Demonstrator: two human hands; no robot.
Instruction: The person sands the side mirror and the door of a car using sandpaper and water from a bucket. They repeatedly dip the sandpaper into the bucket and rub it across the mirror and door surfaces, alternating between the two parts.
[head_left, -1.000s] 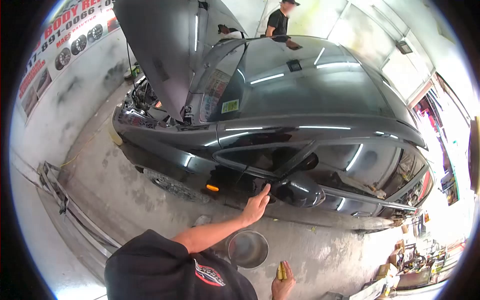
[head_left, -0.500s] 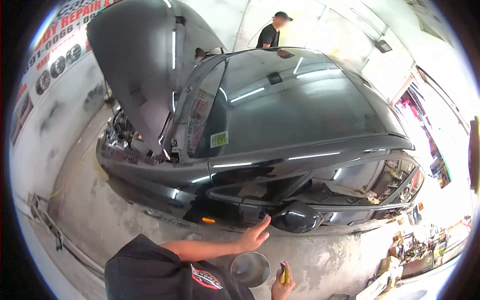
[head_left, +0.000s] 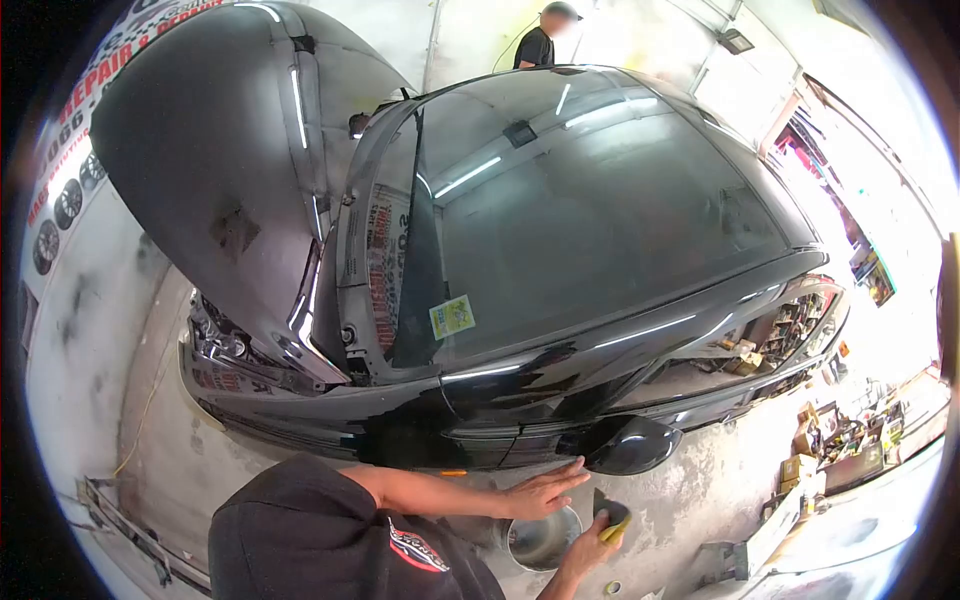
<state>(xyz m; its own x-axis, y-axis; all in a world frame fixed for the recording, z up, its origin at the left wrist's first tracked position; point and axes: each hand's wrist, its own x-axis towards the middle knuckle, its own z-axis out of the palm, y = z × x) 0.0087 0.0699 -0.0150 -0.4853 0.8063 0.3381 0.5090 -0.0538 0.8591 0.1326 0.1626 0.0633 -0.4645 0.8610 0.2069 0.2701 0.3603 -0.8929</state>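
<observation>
Left hand (head_left: 540,492) at car door (head_left: 500,440); right hand (head_left: 585,545) holds yellow sponge (head_left: 612,522).

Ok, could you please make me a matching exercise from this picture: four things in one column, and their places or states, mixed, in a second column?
Column one
1 hood
2 side mirror
3 yellow sponge
4 metal bowl

Column two
a stands on the floor
b held in the right hand
c raised open
d sticks out just beyond the left hand

Pairs: 1-c, 2-d, 3-b, 4-a
</observation>
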